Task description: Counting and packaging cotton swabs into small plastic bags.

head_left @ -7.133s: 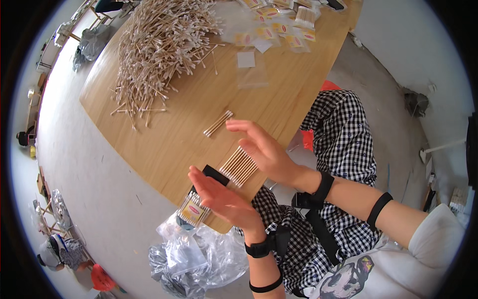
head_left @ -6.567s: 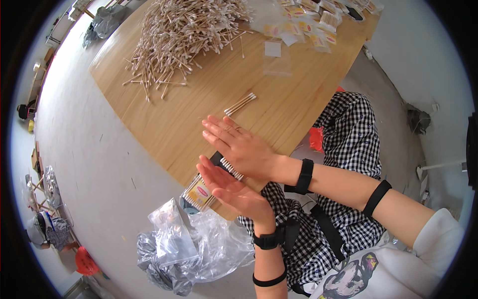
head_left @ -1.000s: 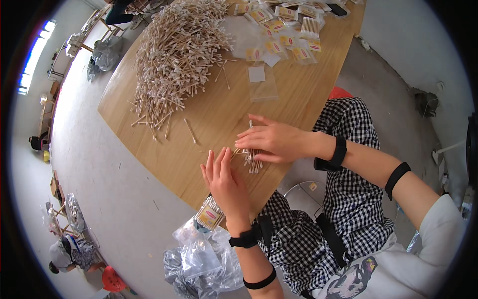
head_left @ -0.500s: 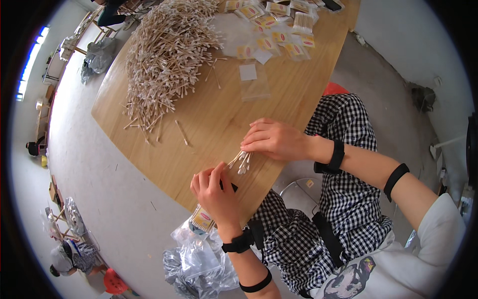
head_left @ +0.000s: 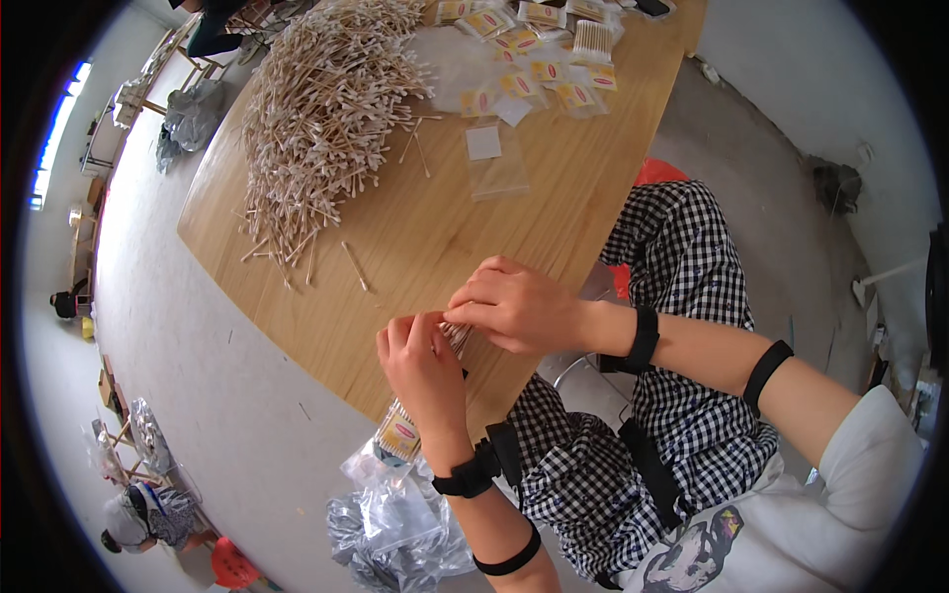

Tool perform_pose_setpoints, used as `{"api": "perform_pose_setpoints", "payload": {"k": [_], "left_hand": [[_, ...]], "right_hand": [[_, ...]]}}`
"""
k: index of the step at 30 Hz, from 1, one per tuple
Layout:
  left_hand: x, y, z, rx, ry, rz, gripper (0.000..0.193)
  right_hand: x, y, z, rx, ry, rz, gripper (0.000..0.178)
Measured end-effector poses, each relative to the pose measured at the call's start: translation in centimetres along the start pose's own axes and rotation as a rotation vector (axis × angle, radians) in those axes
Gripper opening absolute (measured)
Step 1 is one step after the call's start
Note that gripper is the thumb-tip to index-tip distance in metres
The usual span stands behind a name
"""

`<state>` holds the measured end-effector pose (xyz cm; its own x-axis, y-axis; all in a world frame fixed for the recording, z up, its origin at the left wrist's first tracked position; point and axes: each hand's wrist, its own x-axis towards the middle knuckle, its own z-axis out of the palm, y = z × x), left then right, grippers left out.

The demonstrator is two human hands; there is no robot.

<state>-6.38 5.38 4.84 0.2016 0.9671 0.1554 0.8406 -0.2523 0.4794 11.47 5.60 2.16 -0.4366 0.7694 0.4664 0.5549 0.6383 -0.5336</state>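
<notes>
Over the table's near corner my two hands meet around a small bundle of cotton swabs (head_left: 457,337). My right hand (head_left: 519,304) is closed on the bundle from the right, fingers bent over it. From the left, my left hand (head_left: 420,368) has its fingertips pinched at the same swabs, touching the right fingertips. Part of the bundle is hidden behind the fingers. Just below my left hand, a clear bag packed with swabs and a yellow-and-white label (head_left: 398,433) lies at the table edge. One loose swab (head_left: 355,266) rests beyond my hands.
A large heap of swabs (head_left: 316,128) covers the far left of the wooden table (head_left: 395,247). Several labelled packets (head_left: 547,72) and an unfilled clear bag (head_left: 497,176) lie at the far right. Plastic bags (head_left: 395,519) sit below the near corner. People work farther off.
My right hand has moved left and nearer with the swabs, closing the gap to my left hand. The hands now touch around the bundle.
</notes>
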Motion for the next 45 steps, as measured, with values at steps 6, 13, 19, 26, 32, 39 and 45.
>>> {"api": "perform_pose_setpoints", "payload": {"k": [6, 13, 19, 26, 32, 39, 45], "left_hand": [[-2.5, 4.3, 1.8, 0.119, 0.145, -0.041, 0.056], [-4.0, 5.4, 5.1, 0.303, -0.088, -0.117, 0.088], [-4.6, 5.9, 5.7, 0.316, -0.078, -0.12, 0.091], [-4.8, 5.7, 5.8, 0.264, -0.044, -0.128, 0.096], [-4.9, 5.7, 5.7, 0.275, -0.045, -0.134, 0.096], [-4.8, 5.8, 5.7, 0.26, -0.033, -0.139, 0.096], [-4.9, 5.7, 5.8, 0.284, -0.036, -0.136, 0.096]], "right_hand": [[-0.9, 0.5, -1.9, 0.106, 0.085, 0.213, 0.043], [-2.0, 1.6, -2.5, 0.027, 0.092, 0.202, 0.038], [-2.3, 2.3, -2.4, -0.054, -0.029, 0.053, 0.027], [-2.0, 2.6, -3.4, 0.013, -0.036, 0.046, 0.03], [-1.1, 2.8, -3.9, 0.141, -0.051, 0.17, 0.026], [-0.4, 2.8, -3.9, -0.031, -0.102, 0.065, 0.015], [-0.2, 3.0, -3.6, -0.166, -0.203, 0.015, 0.014]]}}
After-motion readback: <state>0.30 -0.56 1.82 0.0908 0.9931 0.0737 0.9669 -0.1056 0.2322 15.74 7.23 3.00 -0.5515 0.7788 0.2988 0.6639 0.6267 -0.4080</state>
